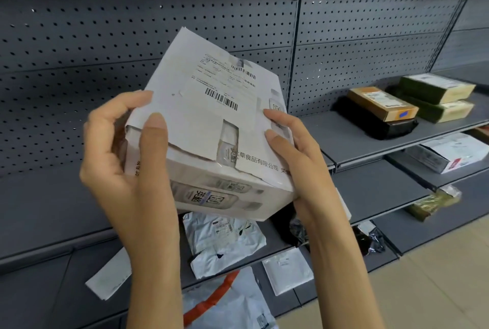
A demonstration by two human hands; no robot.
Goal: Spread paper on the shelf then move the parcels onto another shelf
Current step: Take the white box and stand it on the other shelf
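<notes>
I hold a white cardboard parcel box (211, 133) with a barcode shipping label in the air in front of the dark grey shelving. My left hand (127, 167) grips its left end, thumb on top. My right hand (296, 159) grips its right end, fingers on the top edge. The box is tilted, its label facing me. The shelf (45, 212) behind it at the left looks bare; I see no spread paper on it. Below the box, white mailer bags (225, 241) and a flat white packet (288, 270) lie on lower shelves.
To the right, a shelf (352, 138) carries a black parcel (381, 125), a brown box (383, 102) and two green-and-cream boxes (439, 96). Lower right shelves hold a white parcel (449, 154), a greenish bag (431, 204) and black bags (367, 241). A perforated back panel (105, 37) stands behind.
</notes>
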